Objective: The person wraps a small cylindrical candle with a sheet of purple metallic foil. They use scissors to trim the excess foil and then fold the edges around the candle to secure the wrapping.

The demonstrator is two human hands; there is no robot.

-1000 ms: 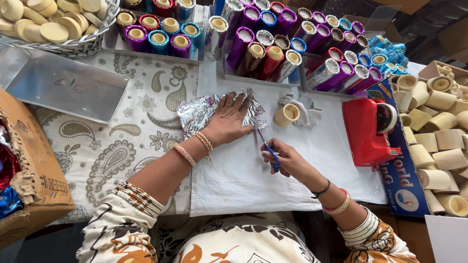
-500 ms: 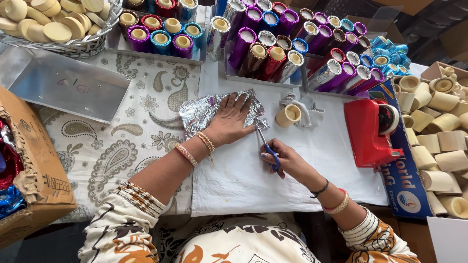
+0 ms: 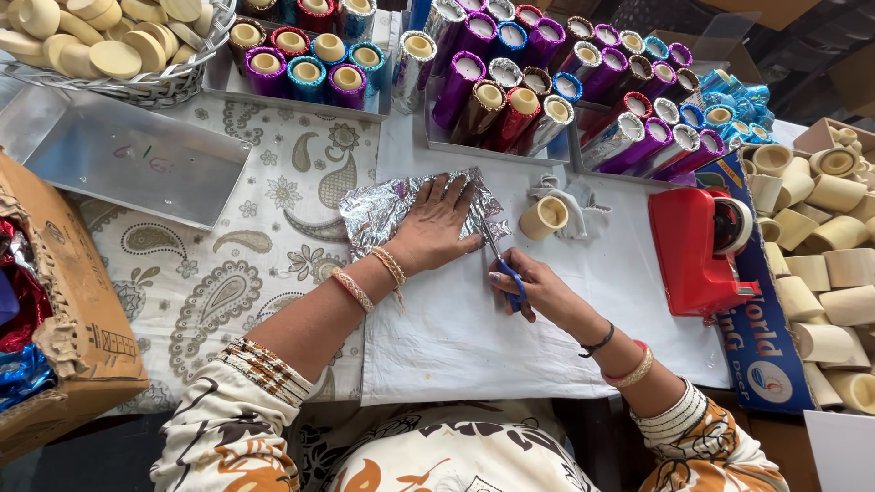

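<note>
Two hands work at a crinkled foil sheet (image 3: 387,208) on the white cloth (image 3: 474,337). Left hand (image 3: 436,225) lies flat and open on it, fingers spread. Right hand (image 3: 533,284) grips blue-handled scissors (image 3: 501,258), blades touching the foil's right edge, near a small wooden spool (image 3: 544,218).

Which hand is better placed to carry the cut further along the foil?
Right. The right hand already holds the scissors at the silver foil edge; the left hand lies flat on it.

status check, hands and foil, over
Left hand flat on foil. Right hand holds scissors at foil edge. Bare tube beside, not blocking.
</note>
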